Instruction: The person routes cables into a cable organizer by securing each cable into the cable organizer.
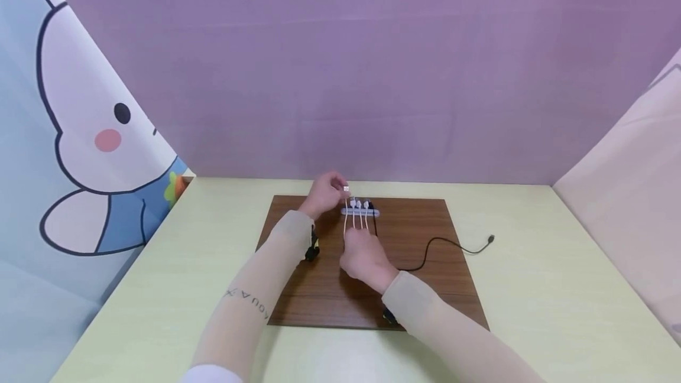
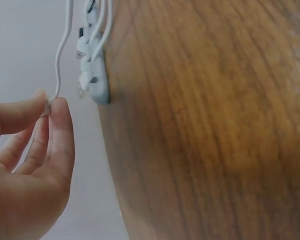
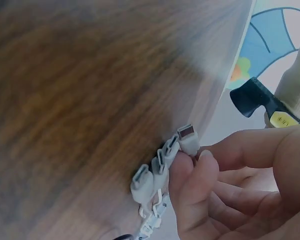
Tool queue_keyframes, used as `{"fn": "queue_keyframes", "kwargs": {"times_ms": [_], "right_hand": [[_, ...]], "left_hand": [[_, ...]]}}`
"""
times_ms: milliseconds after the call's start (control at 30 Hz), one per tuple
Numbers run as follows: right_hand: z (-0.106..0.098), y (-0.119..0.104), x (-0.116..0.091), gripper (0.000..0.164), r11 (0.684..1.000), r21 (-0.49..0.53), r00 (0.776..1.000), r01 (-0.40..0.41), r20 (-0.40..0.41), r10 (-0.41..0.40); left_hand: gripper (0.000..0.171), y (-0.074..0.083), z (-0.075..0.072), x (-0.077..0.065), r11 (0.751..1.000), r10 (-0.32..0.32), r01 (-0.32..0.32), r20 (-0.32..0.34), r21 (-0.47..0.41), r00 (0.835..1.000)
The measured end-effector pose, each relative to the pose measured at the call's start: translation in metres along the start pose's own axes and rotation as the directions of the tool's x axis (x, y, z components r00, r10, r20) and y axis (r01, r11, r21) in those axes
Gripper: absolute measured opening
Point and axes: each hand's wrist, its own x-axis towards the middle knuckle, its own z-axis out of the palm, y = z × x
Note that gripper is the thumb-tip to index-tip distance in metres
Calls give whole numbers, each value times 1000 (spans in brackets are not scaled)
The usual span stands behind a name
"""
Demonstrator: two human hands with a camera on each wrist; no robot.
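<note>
My left hand (image 1: 324,194) pinches a white USB plug (image 1: 346,188) between thumb and fingertip, above and to the left of a pale cable holder strip (image 1: 360,213). In the left wrist view its white cable (image 2: 59,60) runs upward from the fingertips. Nearer to me, my right hand (image 1: 367,257) pinches a white cable just behind its connector (image 3: 189,141). Several other white connectors (image 3: 142,185) are lined up beside those fingers. White cables and a black one sit in the strip; the right hand hides part of the white cables in the head view.
The strip is on a brown wood-grain board (image 1: 314,294) lying on a pale yellow table (image 1: 548,288). A black cable (image 1: 436,239) curves right over the board's edge, its plug (image 1: 490,239) on the table. A purple backdrop (image 1: 340,75) stands behind.
</note>
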Motion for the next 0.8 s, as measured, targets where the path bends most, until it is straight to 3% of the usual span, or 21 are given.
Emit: {"fn": "queue_keyframes", "kwargs": {"times_ms": [133,567,800], "right_hand": [[1,0,0,5,1000,-24,1000,8,18,-7],[3,1,-4,13,994,-73,997,76,24,-74],[2,0,-6,18,991,-99,995,95,44,-91]], "left_hand": [[18,-3,4,3,999,-18,18,15,30,1000],[17,-1,8,2,986,-55,51,20,156,998],[16,-2,9,6,980,-13,5,40,198,999]]}}
